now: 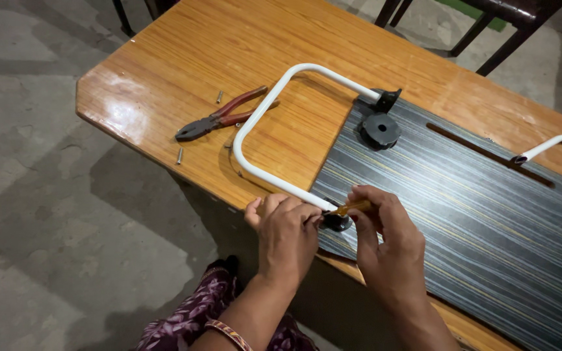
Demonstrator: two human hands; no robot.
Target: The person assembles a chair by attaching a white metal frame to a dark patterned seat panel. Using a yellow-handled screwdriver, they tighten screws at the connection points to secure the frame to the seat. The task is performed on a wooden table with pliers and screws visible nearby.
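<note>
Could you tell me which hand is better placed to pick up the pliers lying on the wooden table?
Probably the left hand. The pliers lie on its side, and it only steadies the white tube leg, while the right hand grips the screwdriver at the black bracket.

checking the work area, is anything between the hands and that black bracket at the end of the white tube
Nothing visible. The left hand grips the white tube beside the black bracket, and the right hand has an orange-handled tool on it. The pliers lie well clear.
</note>
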